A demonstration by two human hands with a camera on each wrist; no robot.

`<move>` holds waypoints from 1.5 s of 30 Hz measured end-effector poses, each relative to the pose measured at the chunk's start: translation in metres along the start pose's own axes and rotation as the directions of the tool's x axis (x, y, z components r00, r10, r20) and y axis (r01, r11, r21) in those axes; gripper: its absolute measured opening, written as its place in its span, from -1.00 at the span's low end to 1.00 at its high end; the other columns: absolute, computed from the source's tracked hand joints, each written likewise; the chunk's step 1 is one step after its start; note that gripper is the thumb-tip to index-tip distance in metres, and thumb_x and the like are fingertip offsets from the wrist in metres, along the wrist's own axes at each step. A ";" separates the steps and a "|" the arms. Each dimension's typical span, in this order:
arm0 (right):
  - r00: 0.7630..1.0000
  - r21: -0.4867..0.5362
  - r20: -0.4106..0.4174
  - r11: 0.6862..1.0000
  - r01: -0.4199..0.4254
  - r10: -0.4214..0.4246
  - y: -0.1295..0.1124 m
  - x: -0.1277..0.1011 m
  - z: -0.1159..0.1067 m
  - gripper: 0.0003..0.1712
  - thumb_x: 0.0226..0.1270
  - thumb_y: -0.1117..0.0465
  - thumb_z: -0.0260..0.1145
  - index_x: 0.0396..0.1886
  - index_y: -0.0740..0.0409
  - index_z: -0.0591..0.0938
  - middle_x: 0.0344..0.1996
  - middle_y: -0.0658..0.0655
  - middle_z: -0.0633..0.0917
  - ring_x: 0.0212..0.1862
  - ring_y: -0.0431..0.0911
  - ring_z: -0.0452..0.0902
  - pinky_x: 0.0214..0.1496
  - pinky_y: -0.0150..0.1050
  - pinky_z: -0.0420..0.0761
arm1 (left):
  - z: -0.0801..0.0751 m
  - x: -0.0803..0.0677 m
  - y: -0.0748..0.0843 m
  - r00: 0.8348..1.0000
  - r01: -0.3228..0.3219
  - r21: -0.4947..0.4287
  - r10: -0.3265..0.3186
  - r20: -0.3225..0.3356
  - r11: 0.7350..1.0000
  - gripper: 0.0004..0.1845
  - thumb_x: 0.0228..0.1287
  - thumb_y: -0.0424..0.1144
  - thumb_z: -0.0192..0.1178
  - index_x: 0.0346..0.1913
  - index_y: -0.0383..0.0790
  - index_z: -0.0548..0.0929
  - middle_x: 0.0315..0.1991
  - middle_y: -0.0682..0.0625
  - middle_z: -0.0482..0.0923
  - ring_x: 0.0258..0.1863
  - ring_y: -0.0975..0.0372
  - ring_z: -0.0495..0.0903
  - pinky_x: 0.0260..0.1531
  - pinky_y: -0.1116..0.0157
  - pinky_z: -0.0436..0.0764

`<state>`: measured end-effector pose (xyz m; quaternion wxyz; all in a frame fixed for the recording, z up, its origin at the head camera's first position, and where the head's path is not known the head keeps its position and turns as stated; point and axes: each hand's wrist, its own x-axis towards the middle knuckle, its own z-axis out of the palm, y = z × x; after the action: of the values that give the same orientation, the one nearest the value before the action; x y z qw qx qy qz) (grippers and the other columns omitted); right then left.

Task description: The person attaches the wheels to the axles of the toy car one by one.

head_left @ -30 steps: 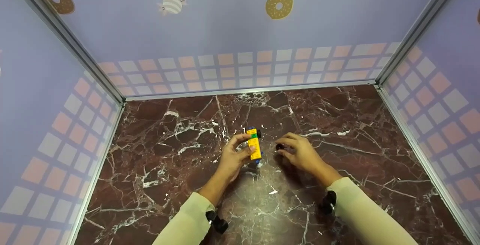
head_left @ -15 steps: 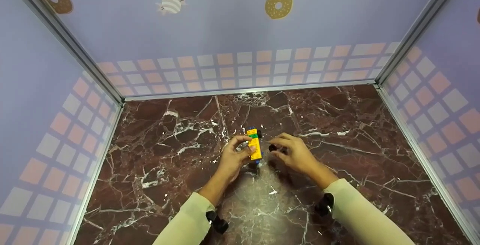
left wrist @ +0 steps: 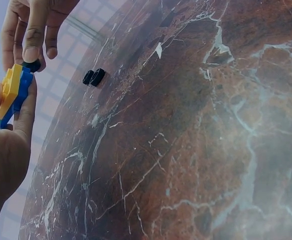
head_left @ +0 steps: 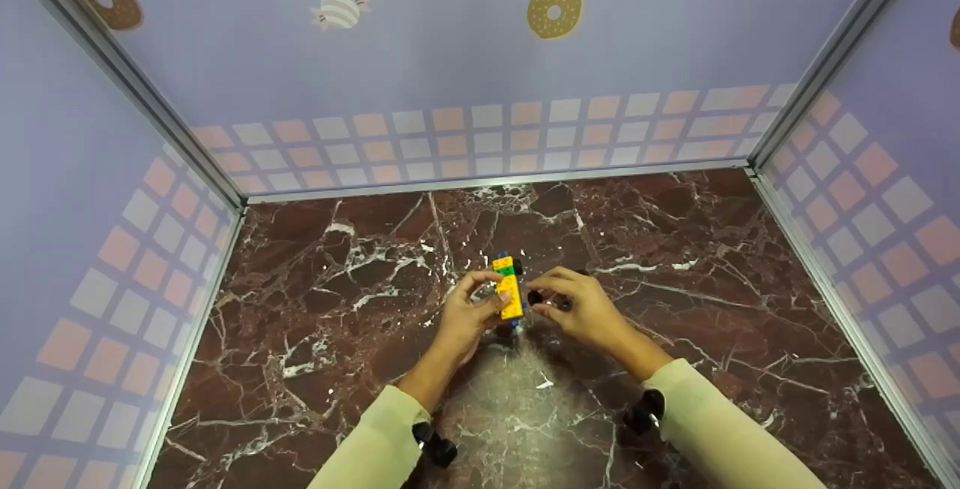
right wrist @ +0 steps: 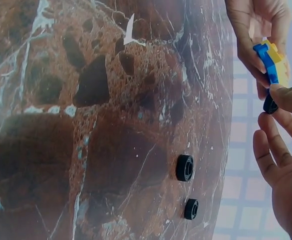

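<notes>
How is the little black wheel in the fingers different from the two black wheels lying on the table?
The pinched wheel is held by the right hand against the brick car; the two loose wheels lie untouched on the marble table. The pinched wheel is mostly hidden by fingertips; the loose wheels show fully. All three are small, black and round.

**What the views did not show**

The small black wheel (head_left: 535, 298) pinched in the right hand (head_left: 581, 314) was mostly covered by fingertips in every view. The left hand (head_left: 469, 314) hid much of the brick car (head_left: 509, 290), and whether wheel and car touched could not be told. The left wrist view cut both hands at its edge. Two loose wheels (right wrist: 185, 168) lay hidden from the head view.
</notes>
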<state>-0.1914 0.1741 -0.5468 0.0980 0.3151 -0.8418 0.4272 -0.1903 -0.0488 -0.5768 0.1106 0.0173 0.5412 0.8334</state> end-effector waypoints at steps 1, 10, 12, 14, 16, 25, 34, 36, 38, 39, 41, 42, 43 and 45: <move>1.000 0.005 0.003 1.000 -0.002 0.002 -0.001 0.000 0.000 -0.56 0.20 0.34 0.53 0.08 0.00 0.74 -0.10 0.08 0.73 -0.20 -0.06 0.74 -0.21 -0.16 0.81 | 0.000 0.000 0.000 1.000 -0.003 -0.001 0.003 0.000 1.000 -0.57 0.26 -0.47 0.35 0.16 -0.40 0.48 0.40 -0.20 0.32 -0.12 0.11 0.73 -0.13 0.13 0.83; 1.000 0.076 0.015 0.997 0.003 -0.004 -0.003 0.001 0.002 -0.54 0.18 0.38 0.52 0.10 0.04 0.73 -0.10 0.15 0.72 -0.20 0.00 0.75 -0.18 -0.18 0.83 | -0.002 0.001 -0.001 1.000 -0.022 0.025 0.023 -0.009 0.999 -0.62 0.28 -0.45 0.34 0.08 -0.52 0.48 0.55 -0.08 0.19 -0.09 0.12 0.74 -0.14 0.18 0.83; 1.000 0.086 0.015 0.996 0.004 -0.005 -0.003 0.001 0.003 -0.54 0.19 0.39 0.51 0.10 0.04 0.73 -0.09 0.15 0.72 -0.22 0.01 0.75 -0.20 -0.19 0.83 | -0.002 0.001 -0.001 1.000 -0.023 0.033 0.024 -0.011 0.999 -0.60 0.29 -0.44 0.34 0.10 -0.53 0.46 0.55 -0.08 0.19 -0.07 0.11 0.73 -0.12 0.18 0.82; 1.000 0.093 0.020 0.996 0.000 -0.002 -0.003 0.001 0.004 -0.54 0.20 0.38 0.51 0.11 0.03 0.73 -0.09 0.15 0.72 -0.22 0.00 0.75 -0.21 -0.21 0.83 | -0.002 0.000 0.000 1.000 -0.025 0.036 0.025 -0.013 0.999 -0.59 0.29 -0.43 0.34 0.11 -0.53 0.46 0.54 -0.07 0.19 -0.04 0.10 0.73 -0.09 0.15 0.82; 1.000 0.099 0.026 0.995 -0.004 0.001 -0.003 0.001 0.004 -0.54 0.20 0.39 0.51 0.11 0.03 0.73 -0.09 0.15 0.72 -0.23 -0.01 0.75 -0.21 -0.22 0.83 | -0.002 0.000 0.001 1.000 -0.024 0.041 0.025 -0.015 0.999 -0.59 0.29 -0.43 0.34 0.11 -0.52 0.47 0.54 -0.07 0.20 -0.03 0.09 0.73 -0.07 0.13 0.82; 0.999 0.097 0.018 0.995 0.027 -0.029 -0.003 0.002 0.006 -0.57 0.16 0.39 0.53 0.06 0.16 0.74 -0.09 0.16 0.73 -0.24 0.00 0.75 -0.24 -0.16 0.83 | -0.001 -0.001 0.001 0.999 -0.033 0.055 0.033 -0.006 0.998 -0.60 0.31 -0.43 0.33 0.11 -0.52 0.47 0.55 -0.11 0.16 0.03 0.03 0.69 -0.13 0.22 0.82; 0.998 0.100 0.025 0.993 0.059 -0.062 -0.003 0.002 0.007 -0.60 0.16 0.40 0.53 0.04 0.20 0.74 -0.09 0.18 0.74 -0.17 0.03 0.74 -0.22 -0.24 0.83 | -0.001 -0.001 0.000 0.998 -0.059 0.052 0.059 -0.003 0.997 -0.62 0.31 -0.45 0.31 0.12 -0.51 0.49 0.54 -0.01 0.19 0.07 -0.04 0.68 -0.09 0.11 0.82; 0.997 0.101 0.020 0.993 0.066 -0.068 -0.002 0.002 0.008 -0.61 0.17 0.40 0.53 0.03 0.22 0.74 -0.09 0.18 0.74 -0.17 0.04 0.74 -0.22 -0.22 0.83 | -0.001 -0.001 0.000 0.998 -0.062 0.053 0.063 -0.002 0.997 -0.62 0.30 -0.46 0.31 0.12 -0.51 0.50 0.54 0.00 0.20 0.06 -0.05 0.69 -0.09 0.11 0.81; 0.997 0.095 0.013 0.993 0.074 -0.075 -0.002 0.001 0.008 -0.63 0.17 0.39 0.53 0.01 0.23 0.75 -0.11 0.19 0.74 -0.17 0.04 0.74 -0.22 -0.22 0.83 | 0.000 -0.001 0.000 0.998 -0.063 0.050 0.063 -0.004 0.997 -0.62 0.30 -0.47 0.31 0.12 -0.52 0.49 0.53 -0.01 0.20 0.07 -0.05 0.69 -0.08 0.10 0.81; 0.997 0.091 0.010 0.993 0.076 -0.077 -0.002 0.001 0.008 -0.64 0.16 0.38 0.53 -0.01 0.24 0.75 -0.12 0.18 0.74 -0.18 0.04 0.74 -0.22 -0.22 0.83 | 0.000 -0.001 0.000 0.998 -0.065 0.051 0.065 -0.003 0.997 -0.62 0.29 -0.47 0.31 0.12 -0.52 0.49 0.53 -0.01 0.20 0.07 -0.05 0.68 -0.08 0.10 0.81; 0.997 0.083 0.008 0.994 0.076 -0.077 -0.002 0.000 0.008 -0.66 0.16 0.38 0.54 -0.03 0.26 0.76 -0.13 0.17 0.74 -0.19 0.03 0.74 -0.21 -0.23 0.83 | 0.000 -0.002 0.000 0.998 -0.068 0.057 0.069 -0.002 0.996 -0.61 0.29 -0.47 0.32 0.12 -0.52 0.49 0.53 -0.03 0.19 0.07 -0.05 0.68 -0.09 0.10 0.81; 0.997 0.080 0.009 0.994 0.073 -0.074 -0.003 -0.001 0.009 -0.67 0.16 0.37 0.54 -0.04 0.26 0.76 -0.14 0.16 0.74 -0.20 0.02 0.74 -0.20 -0.24 0.83 | 0.000 -0.002 0.000 0.997 -0.071 0.063 0.071 -0.001 0.995 -0.61 0.29 -0.47 0.32 0.12 -0.52 0.49 0.53 -0.03 0.19 0.06 -0.06 0.68 -0.09 0.11 0.82; 0.997 0.079 0.010 0.994 0.071 -0.072 -0.003 -0.001 0.009 -0.67 0.16 0.37 0.54 -0.04 0.27 0.76 -0.15 0.16 0.74 -0.20 0.01 0.74 -0.20 -0.25 0.83 | 0.000 -0.002 -0.001 0.997 -0.073 0.068 0.073 0.000 0.995 -0.61 0.28 -0.47 0.33 0.11 -0.52 0.49 0.53 -0.04 0.18 0.06 -0.06 0.68 -0.10 0.11 0.82; 0.998 0.075 0.012 0.995 0.064 -0.065 -0.004 -0.002 0.009 -0.67 0.16 0.37 0.54 -0.04 0.27 0.76 -0.15 0.15 0.74 -0.21 0.00 0.74 -0.19 -0.26 0.82 | -0.001 -0.001 -0.001 0.997 -0.078 0.084 0.078 0.001 0.993 -0.61 0.27 -0.46 0.34 0.10 -0.51 0.50 0.52 -0.06 0.18 0.05 -0.06 0.68 -0.11 0.13 0.82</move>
<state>-0.1865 0.1668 -0.5506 0.0940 0.3486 -0.8153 0.4527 -0.1890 -0.0492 -0.5781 0.0764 0.0419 0.5749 0.8136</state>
